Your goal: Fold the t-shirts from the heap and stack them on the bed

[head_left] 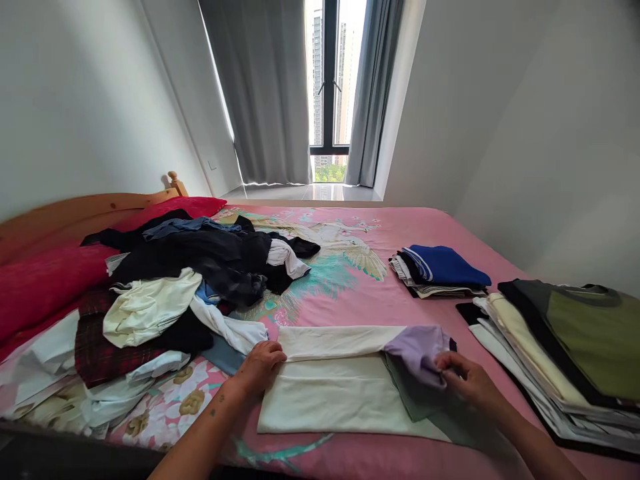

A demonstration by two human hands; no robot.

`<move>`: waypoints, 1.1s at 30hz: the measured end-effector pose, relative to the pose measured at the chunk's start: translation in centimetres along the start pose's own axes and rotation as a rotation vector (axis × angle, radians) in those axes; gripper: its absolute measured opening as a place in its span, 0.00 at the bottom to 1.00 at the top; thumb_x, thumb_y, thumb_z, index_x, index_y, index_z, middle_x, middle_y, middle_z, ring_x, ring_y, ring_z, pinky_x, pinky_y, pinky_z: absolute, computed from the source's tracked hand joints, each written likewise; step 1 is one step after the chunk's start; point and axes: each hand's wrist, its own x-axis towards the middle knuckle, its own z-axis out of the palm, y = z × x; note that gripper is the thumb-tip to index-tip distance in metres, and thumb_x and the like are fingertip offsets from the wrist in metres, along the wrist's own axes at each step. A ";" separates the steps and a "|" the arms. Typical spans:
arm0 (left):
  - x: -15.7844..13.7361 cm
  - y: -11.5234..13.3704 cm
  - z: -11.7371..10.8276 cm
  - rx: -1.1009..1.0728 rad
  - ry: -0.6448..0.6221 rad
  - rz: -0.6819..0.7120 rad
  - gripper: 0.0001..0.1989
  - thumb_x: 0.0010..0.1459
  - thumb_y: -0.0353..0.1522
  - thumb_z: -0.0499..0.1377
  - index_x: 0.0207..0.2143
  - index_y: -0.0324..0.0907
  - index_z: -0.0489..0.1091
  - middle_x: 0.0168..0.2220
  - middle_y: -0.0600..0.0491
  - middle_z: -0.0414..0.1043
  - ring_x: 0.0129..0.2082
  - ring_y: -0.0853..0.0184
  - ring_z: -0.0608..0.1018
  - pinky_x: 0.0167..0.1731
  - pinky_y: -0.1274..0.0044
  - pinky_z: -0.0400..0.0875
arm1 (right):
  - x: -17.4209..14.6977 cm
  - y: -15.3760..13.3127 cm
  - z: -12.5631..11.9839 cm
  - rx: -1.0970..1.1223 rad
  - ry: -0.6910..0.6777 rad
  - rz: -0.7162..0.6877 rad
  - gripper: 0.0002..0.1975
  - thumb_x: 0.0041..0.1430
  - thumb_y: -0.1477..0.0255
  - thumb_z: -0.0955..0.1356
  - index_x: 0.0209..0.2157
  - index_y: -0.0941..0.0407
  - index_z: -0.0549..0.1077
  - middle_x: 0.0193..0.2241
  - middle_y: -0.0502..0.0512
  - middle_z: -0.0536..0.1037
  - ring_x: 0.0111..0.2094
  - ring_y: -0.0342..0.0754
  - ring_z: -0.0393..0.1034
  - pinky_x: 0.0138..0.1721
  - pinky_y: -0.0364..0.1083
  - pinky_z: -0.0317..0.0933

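Note:
A cream shirt [330, 393] with lilac and grey-green parts lies on the bed in front of me, its far side folded over lengthwise. My left hand [260, 367] is at the left end of the fold, fingers closed on the fabric's edge. At the other end, my right hand [465, 380] pinches the lilac sleeve [415, 350] near its dark cuff. Part of the grey-green cloth [410, 393] shows beneath that sleeve.
A loose heap of clothes [200, 253] covers the bed's left side, by red pillows [55, 283]. Folded piles stand at right: one topped by a blue garment [445, 265], a nearer one by an olive shirt [590, 333]. The pink bedsheet [350, 310] lies between.

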 end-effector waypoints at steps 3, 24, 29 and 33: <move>0.1 0.8 0.0 0.001 0.024 -0.020 0.14 0.53 0.25 0.52 0.35 0.47 0.74 0.40 0.51 0.73 0.43 0.64 0.73 0.47 0.70 0.65 | -1.8 0.0 0.6 -0.091 -0.120 -0.009 0.04 0.46 0.70 0.62 0.25 0.54 0.68 0.34 0.52 0.75 0.38 0.50 0.69 0.38 0.45 0.62; 8.0 27.2 8.8 -0.142 0.132 0.039 0.11 0.47 0.22 0.54 0.30 0.47 0.67 0.30 0.52 0.70 0.34 0.62 0.69 0.36 0.67 0.59 | -5.9 1.6 0.2 -0.524 0.203 -0.176 0.09 0.46 0.80 0.59 0.29 0.54 0.65 0.30 0.53 0.70 0.35 0.49 0.63 0.38 0.48 0.56; 7.0 26.8 8.0 -0.114 0.112 0.036 0.09 0.50 0.23 0.53 0.29 0.46 0.67 0.31 0.51 0.70 0.34 0.62 0.69 0.36 0.67 0.59 | -8.4 3.5 0.3 -0.512 0.308 -0.178 0.09 0.48 0.81 0.59 0.29 0.53 0.63 0.30 0.52 0.70 0.34 0.50 0.64 0.37 0.48 0.55; 6.3 26.8 7.6 -0.130 0.097 0.030 0.06 0.52 0.27 0.55 0.30 0.47 0.68 0.33 0.51 0.70 0.36 0.60 0.70 0.39 0.66 0.62 | -9.0 3.9 0.3 -0.535 0.311 -0.164 0.08 0.49 0.79 0.60 0.30 0.53 0.64 0.31 0.52 0.71 0.36 0.50 0.64 0.38 0.49 0.54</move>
